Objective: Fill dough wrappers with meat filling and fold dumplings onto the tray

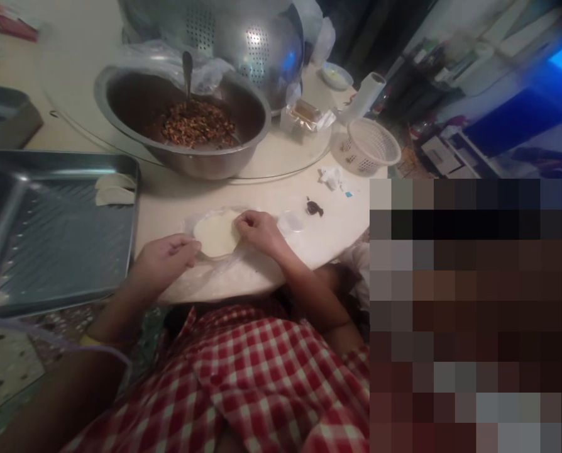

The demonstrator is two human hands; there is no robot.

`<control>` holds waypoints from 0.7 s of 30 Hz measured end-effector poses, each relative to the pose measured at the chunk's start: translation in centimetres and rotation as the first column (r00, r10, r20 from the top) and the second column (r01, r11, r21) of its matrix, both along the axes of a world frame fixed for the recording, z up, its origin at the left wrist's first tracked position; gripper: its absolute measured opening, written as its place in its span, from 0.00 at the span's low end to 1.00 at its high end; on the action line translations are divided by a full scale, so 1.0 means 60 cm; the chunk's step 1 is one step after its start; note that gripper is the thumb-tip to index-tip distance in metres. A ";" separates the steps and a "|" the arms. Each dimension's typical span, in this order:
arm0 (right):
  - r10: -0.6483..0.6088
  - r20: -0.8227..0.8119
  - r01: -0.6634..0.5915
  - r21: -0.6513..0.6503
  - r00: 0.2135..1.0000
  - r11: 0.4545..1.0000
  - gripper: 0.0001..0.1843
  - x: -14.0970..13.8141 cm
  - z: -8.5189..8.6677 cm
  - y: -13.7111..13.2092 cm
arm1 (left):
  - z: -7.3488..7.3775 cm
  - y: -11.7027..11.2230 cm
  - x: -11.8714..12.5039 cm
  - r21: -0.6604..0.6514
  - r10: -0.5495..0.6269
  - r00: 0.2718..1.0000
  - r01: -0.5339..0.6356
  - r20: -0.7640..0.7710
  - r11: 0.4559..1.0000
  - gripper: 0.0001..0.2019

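A round, pale dumpling wrapper (216, 234) lies flat over a thin clear plastic sheet (224, 267) near the table's front edge. My left hand (171, 253) pinches its left edge between thumb and fingers. At the upper right edge, my right hand (257, 230) has thumb and forefinger closed on the dough. Behind my hands stands a large metal bowl (205, 165) with chopped brown filling (198, 123) and a spoon (187, 70) upright in it. On the left, a metal tray (68, 239) holds folded dumplings (115, 190) at its right side.
A perforated steel colander (224, 38) stands behind the bowl. To the right are a foil-wrapped block (305, 116), a white plastic basket (368, 148), a plastic-wrap roll (364, 94), a clear lid (291, 221) and dark scraps (314, 207). Pixelation hides the lower right.
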State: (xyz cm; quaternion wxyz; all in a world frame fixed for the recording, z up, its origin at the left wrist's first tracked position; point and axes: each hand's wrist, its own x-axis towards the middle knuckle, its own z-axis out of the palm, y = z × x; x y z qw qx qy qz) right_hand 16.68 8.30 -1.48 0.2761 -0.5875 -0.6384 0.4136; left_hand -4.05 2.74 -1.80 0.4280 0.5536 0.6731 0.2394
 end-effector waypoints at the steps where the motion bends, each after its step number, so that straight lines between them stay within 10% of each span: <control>1: -0.004 0.021 0.004 0.008 1.000 1.000 0.08 0.000 0.001 -0.001 | 0.000 -0.009 -0.007 -0.012 0.013 1.000 -0.013 0.008 1.000 0.15; 9: -0.016 0.106 -0.009 0.232 0.994 0.973 0.09 0.005 -0.004 -0.017 | 0.001 -0.044 -0.018 -0.040 0.115 0.986 -0.111 0.123 0.993 0.12; 17: 0.196 0.225 -0.295 0.616 0.954 0.730 0.16 -0.020 -0.014 -0.101 | -0.002 -0.025 0.005 0.052 0.158 0.916 -0.190 0.368 0.980 0.08; 21: 0.157 0.225 -0.256 0.527 0.962 0.810 0.14 -0.042 0.002 -0.089 | 0.009 -0.006 0.028 0.054 0.185 0.857 -0.239 0.481 0.969 0.07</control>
